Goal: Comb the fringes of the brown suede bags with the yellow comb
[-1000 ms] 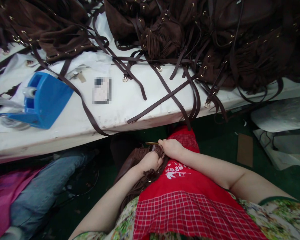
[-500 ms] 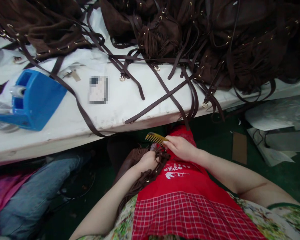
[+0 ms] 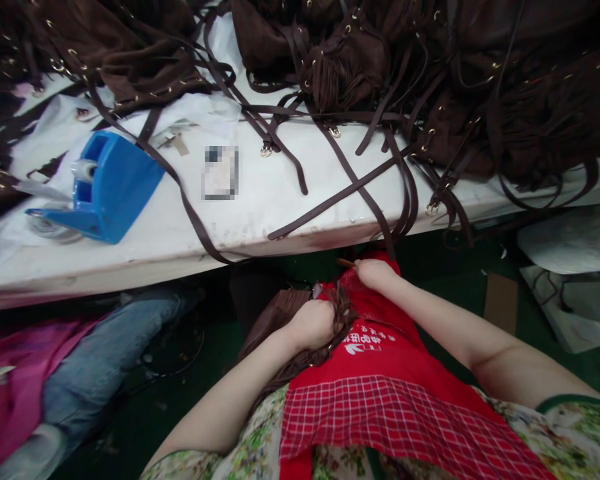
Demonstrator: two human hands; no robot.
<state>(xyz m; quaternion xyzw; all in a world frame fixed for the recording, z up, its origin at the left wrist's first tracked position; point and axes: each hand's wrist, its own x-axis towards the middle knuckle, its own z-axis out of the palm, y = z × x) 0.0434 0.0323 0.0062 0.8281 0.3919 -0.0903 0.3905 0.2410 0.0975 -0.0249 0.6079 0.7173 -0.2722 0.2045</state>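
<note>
On my lap, below the table edge, lies a brown fringed bag. My left hand is closed around part of it, and loose fringe strands stick out past the fingers. Up and to the right, my right hand grips a yellow-brown comb. The comb is seen nearly edge-on, so its teeth hardly show, and it stands apart from the fringe. A red apron lies beneath both hands.
Several dark brown bags cover the back of the white table, their straps trailing over its front edge. A blue tape dispenser stands at left, near a pixelated object. A person's jeans-clad leg is at lower left.
My right hand has moved the comb up and away from the fringe, turning it edge-on. My left hand keeps its hold on the bag. The whole view has shifted slightly.
</note>
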